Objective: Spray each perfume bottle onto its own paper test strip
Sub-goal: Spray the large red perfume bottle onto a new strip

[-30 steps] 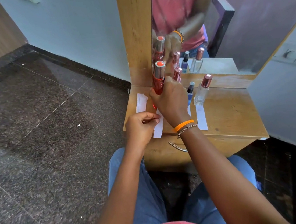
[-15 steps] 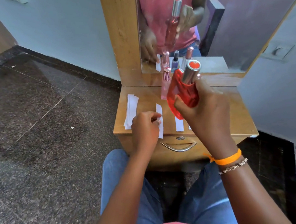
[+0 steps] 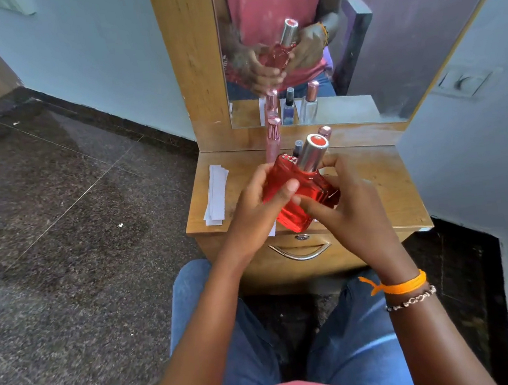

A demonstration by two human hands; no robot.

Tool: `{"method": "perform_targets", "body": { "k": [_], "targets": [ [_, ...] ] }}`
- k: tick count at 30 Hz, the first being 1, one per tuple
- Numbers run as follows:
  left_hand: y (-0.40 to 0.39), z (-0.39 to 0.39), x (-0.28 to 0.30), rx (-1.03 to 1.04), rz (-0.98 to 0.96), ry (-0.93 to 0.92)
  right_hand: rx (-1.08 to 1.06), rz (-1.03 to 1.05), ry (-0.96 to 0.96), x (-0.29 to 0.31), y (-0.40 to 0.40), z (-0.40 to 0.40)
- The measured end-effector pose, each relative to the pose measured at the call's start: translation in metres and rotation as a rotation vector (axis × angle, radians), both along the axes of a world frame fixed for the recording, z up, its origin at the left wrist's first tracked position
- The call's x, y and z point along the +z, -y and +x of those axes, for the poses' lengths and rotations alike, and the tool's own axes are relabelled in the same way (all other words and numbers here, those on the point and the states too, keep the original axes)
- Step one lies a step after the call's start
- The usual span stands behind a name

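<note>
A red perfume bottle with a silver cap topped in red is held above the front of the small wooden table. My left hand grips its left side, thumb across the front. My right hand holds its right side and bottom. A tall pink bottle stands at the back of the table. A dark-capped bottle and a rose-capped one peek out behind the red bottle. A stack of white paper strips lies at the table's left edge. Other strips are mostly hidden under my hands.
A mirror in a wooden frame rises behind the table and reflects the bottles and hands. A drawer with a metal handle is under the tabletop. My knees in blue jeans sit just before it. Dark stone floor lies to the left, a wall to the right.
My left hand has left the strip on the table and come up to take the red bottle's left side. The bottle has moved left and lower, between both hands.
</note>
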State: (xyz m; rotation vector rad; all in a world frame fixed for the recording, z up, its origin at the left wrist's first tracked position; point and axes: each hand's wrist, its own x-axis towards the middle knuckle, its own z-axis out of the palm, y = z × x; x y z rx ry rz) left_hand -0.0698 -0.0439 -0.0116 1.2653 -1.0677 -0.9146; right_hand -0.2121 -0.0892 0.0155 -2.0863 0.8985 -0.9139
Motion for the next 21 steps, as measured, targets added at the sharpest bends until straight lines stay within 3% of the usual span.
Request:
{"method": "perform_targets", "body": {
  "k": [4, 6, 9, 12, 15, 19, 21],
  "targets": [
    [-0.002, -0.009, 0.002, 0.049, -0.051, -0.052, 0.012, 0.141, 0.116, 0.007, 0.006, -0.010],
    [-0.003, -0.015, 0.006, 0.103, -0.067, -0.009, 0.040, 0.181, 0.266, 0.016, 0.008, -0.010],
    [-0.004, -0.023, 0.010, 0.180, -0.056, 0.297, 0.073, 0.405, 0.517, 0.033, 0.009, 0.003],
    [-0.006, -0.028, 0.015, 0.251, -0.077, 0.548, -0.098, 0.521, 0.671, 0.046, 0.008, 0.021],
    [-0.009, -0.028, 0.020, 0.144, -0.050, 0.468, -0.120, 0.710, 0.866, 0.056, 0.014, 0.025],
    [-0.014, -0.022, 0.025, -0.003, 0.004, 0.218, 0.234, 0.893, 0.819, 0.063, 0.026, 0.013],
    [-0.013, -0.026, 0.026, 0.026, 0.006, 0.198, 0.249, 0.873, 0.856, 0.061, 0.027, 0.012]
  ]
}}
